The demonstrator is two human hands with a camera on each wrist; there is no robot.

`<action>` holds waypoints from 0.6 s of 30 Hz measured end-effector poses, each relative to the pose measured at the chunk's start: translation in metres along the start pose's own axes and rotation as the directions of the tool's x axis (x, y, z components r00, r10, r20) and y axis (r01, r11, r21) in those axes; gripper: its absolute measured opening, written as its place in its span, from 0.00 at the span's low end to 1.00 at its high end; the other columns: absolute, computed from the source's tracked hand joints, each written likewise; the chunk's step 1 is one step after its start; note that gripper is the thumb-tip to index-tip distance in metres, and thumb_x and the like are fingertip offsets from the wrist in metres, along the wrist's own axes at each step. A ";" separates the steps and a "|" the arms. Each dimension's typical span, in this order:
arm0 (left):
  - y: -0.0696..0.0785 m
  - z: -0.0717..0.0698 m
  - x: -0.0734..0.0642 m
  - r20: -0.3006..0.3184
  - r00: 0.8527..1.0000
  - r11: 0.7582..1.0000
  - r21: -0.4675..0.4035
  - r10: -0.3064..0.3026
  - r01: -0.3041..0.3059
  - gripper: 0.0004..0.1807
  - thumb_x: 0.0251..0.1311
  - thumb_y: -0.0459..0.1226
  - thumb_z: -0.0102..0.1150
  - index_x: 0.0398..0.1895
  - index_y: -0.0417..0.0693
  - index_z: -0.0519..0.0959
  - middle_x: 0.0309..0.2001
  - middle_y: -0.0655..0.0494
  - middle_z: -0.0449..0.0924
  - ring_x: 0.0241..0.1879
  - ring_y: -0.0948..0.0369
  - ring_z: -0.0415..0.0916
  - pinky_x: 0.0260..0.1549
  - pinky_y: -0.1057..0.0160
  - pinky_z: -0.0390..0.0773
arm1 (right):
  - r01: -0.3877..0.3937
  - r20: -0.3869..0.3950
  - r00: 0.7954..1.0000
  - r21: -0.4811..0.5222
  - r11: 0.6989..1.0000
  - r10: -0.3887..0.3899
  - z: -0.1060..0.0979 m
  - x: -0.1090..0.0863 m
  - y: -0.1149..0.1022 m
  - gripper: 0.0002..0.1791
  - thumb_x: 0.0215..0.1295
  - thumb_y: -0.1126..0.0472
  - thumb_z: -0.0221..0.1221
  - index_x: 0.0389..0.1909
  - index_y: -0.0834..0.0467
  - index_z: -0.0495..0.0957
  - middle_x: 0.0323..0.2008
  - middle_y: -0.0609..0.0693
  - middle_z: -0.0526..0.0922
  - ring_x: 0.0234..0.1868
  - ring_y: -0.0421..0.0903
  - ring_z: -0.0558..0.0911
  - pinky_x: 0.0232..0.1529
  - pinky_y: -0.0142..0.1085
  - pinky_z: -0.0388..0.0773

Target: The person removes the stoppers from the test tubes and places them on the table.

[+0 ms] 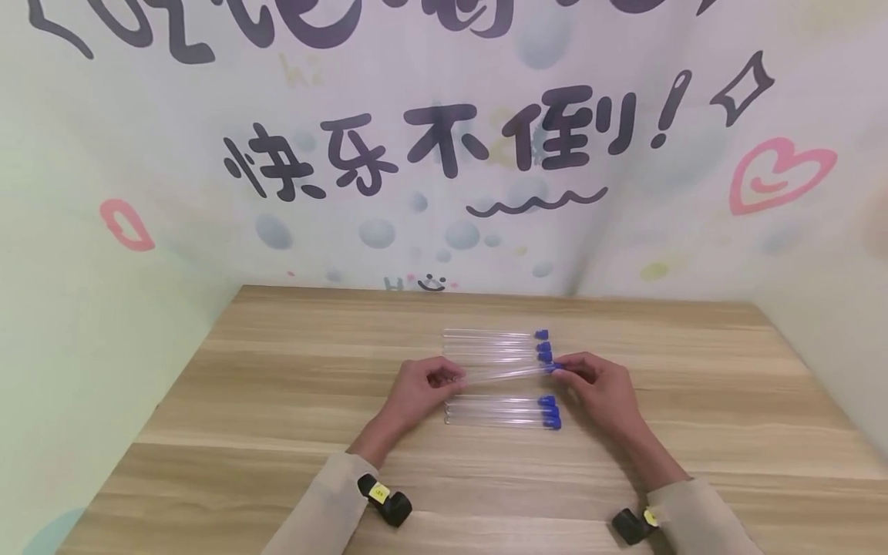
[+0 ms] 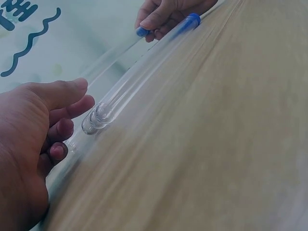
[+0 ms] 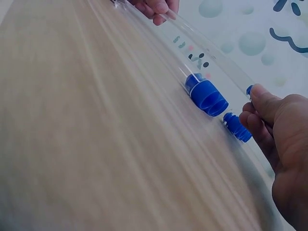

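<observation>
A clear test tube [image 1: 506, 375] with a blue cap is held level between both hands, above the wooden table. My left hand [image 1: 425, 383] pinches its rounded end between thumb and fingers. At the other end my right hand [image 1: 602, 388] pinches the blue cap, also seen in the right wrist view, where the thumb [image 3: 263, 98] covers part of it. Nearer the person lies a row of capped test tubes [image 1: 496, 411], side by side, blue caps [image 1: 551, 412] to the right. Beyond the held tube lies another such row [image 1: 489, 347], its caps [image 1: 543, 347] also on the right.
The wooden table [image 1: 277, 370] runs back to a white printed backdrop [image 1: 347, 239] with dark lettering and pink hearts. Light side walls flank it. Each sleeve cuff bears a small black device [image 1: 394, 506] with a yellow label.
</observation>
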State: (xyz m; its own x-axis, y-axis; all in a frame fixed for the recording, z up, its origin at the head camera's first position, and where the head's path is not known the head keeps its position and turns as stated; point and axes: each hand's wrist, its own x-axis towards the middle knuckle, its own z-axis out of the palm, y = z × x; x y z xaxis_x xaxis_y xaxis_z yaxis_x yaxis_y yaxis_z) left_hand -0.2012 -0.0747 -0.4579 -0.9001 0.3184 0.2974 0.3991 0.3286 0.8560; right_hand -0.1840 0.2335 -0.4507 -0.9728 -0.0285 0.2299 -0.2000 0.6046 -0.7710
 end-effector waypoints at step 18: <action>-0.001 0.001 0.001 0.021 1.000 1.000 -0.014 -0.007 0.008 0.06 0.53 0.37 0.70 0.33 0.47 0.85 0.26 0.64 0.81 0.24 0.64 0.73 0.24 0.67 0.74 | -0.045 -0.017 0.999 0.009 0.999 0.045 0.000 0.000 0.001 0.13 0.58 0.53 0.66 0.40 0.55 0.84 0.36 0.48 0.87 0.40 0.42 0.84 0.36 0.25 0.76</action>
State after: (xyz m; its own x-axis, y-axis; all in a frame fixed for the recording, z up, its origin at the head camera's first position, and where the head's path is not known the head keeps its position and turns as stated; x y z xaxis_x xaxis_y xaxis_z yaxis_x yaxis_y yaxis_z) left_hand -0.2021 -0.0738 -0.4585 -0.8991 0.3349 0.2820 0.3897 0.3188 0.8640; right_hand -0.1844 0.2339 -0.4519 -0.9788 0.0124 0.2046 -0.1567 0.5983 -0.7858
